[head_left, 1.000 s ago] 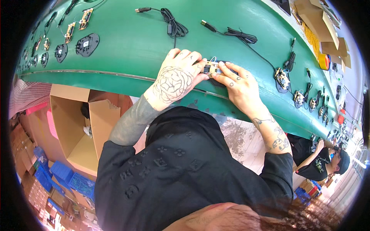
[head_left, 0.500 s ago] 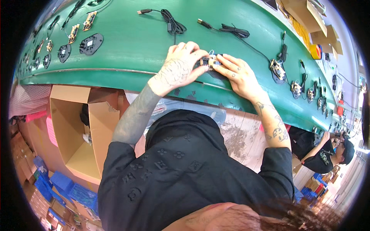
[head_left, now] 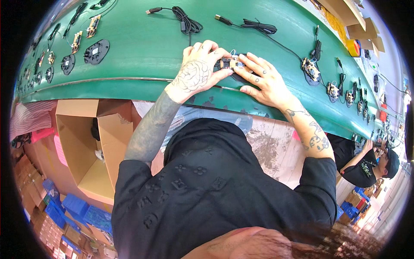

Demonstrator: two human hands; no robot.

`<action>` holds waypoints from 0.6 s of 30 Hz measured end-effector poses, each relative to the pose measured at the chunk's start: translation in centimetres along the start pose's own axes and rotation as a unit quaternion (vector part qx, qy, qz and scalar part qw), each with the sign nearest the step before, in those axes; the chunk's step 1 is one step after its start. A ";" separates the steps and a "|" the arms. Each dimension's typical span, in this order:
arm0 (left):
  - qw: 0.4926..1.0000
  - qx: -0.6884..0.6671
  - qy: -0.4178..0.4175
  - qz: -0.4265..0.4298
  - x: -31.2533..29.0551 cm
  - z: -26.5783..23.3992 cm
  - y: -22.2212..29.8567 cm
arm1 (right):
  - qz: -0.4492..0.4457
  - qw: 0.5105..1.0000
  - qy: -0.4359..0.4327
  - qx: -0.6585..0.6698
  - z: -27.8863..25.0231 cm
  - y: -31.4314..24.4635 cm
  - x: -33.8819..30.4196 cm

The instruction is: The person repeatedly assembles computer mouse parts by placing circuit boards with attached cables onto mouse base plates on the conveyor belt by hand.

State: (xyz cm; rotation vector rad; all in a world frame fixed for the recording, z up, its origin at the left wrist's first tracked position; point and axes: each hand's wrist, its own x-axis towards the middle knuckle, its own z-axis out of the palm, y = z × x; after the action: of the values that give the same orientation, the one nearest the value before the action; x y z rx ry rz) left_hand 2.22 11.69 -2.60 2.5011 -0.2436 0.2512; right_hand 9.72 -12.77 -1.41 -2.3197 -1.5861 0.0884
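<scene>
Okay, so the little tan circuit board (head_left: 227, 63) sits right between the two hands, close to the near edge of the green bench (head_left: 142, 49), long axis running roughly left to right. The left hand (head_left: 196, 71) has its index finger and thumb around the left end, far edge and near edge, pinched to about the board's width. The right hand (head_left: 268, 84) is flatter: fingers laid over the right end, thumb off to the side, not clamped on anything I can make out. Neither's nearer, both touch it. A black base plate (head_left: 240, 78) pokes out underneath; can't tell if the two are seated together.

Bench looks smooth, with a coiled cable (head_left: 188, 25) beyond the left hand and more board assemblies (head_left: 310, 70) off right. Below there's an open cardboard box (head_left: 118, 144) on the left and a co-worker (head_left: 360, 168) far right.
</scene>
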 end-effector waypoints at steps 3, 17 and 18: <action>1.000 0.002 0.012 0.012 0.1 0.1 -0.3 | 0.000 1.000 -0.010 0.005 -0.4 0.3 0.2; 1.000 0.012 0.014 0.007 -0.4 -2.4 -2.2 | 0.165 0.968 0.113 0.153 0.2 -0.5 4.2; 1.000 0.013 0.003 0.007 -0.4 -2.5 -2.2 | 0.169 0.969 0.097 0.151 0.0 -0.6 4.7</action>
State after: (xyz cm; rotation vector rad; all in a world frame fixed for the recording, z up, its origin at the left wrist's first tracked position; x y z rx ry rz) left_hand 2.04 14.93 -1.91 2.5240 -0.2581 0.2682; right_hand 10.98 -8.24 -0.60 -2.2515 -0.9963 0.1656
